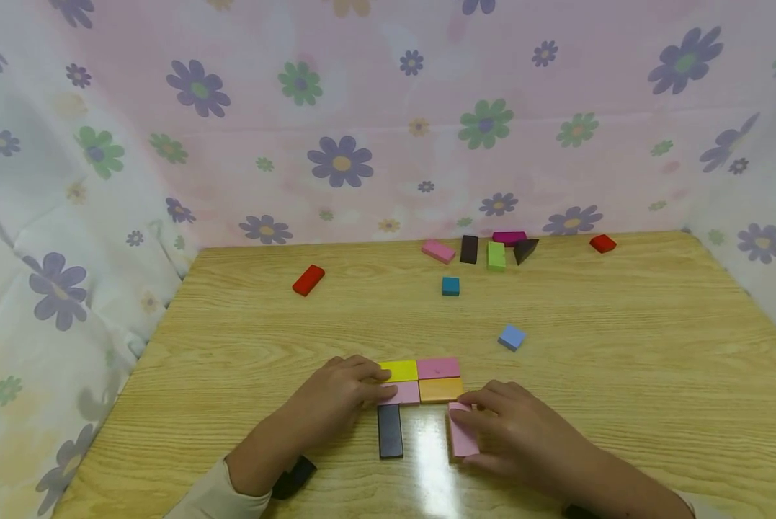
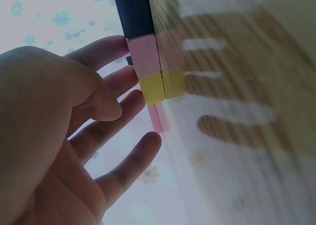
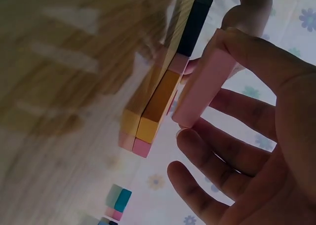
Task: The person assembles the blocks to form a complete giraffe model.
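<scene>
My right hand (image 1: 524, 429) pinches a pink block (image 3: 207, 87) between thumb and fingers, just in front of an orange block (image 1: 441, 390). In the right wrist view this pink block is tilted. The orange block adjoins a yellow block (image 1: 399, 371), a darker pink block (image 1: 438, 367) and a light pink block (image 1: 403, 393) in a two-by-two patch. Fingertips of my left hand (image 1: 326, 404) touch the left side of that patch, at the yellow and light pink blocks. A black block (image 1: 390, 431) lies lengthwise toward me, its far end against the light pink one.
Toward the back lie a red block (image 1: 308, 280), a teal block (image 1: 450, 286), a light blue block (image 1: 511, 337), a green block (image 1: 496, 256) and several others along the flowered cloth (image 1: 375, 94). A black object (image 1: 293, 478) lies by the left wrist on the wooden table (image 1: 232, 324).
</scene>
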{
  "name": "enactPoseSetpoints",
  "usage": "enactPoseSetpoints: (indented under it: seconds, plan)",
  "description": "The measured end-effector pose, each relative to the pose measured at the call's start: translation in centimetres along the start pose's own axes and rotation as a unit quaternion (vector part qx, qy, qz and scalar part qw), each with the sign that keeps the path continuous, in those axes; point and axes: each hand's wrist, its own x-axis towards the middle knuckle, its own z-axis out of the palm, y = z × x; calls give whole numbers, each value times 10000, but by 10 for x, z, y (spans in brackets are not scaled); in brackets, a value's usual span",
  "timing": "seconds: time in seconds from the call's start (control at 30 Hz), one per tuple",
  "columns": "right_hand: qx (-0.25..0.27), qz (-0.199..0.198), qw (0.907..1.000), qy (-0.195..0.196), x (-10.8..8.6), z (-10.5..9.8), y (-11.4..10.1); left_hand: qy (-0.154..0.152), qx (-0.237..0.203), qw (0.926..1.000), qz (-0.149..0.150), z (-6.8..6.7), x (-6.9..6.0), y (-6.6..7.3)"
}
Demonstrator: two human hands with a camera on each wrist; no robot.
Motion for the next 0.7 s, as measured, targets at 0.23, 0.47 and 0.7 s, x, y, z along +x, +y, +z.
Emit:
enactPoseSetpoints:
  seconds: [0.23,0.47,0.7]
  plan:
    - [-45,-84,9998,-184,-2,3,-2,-63,8,10000,-49,1,0,1]
    - [-56,-277,9988,-391,-3,7,-4,51,47,10000,12,2,0,0]
    - [-34,34,9959,-900,-4,4,-5,3,7,10000,-21,1,1,0]
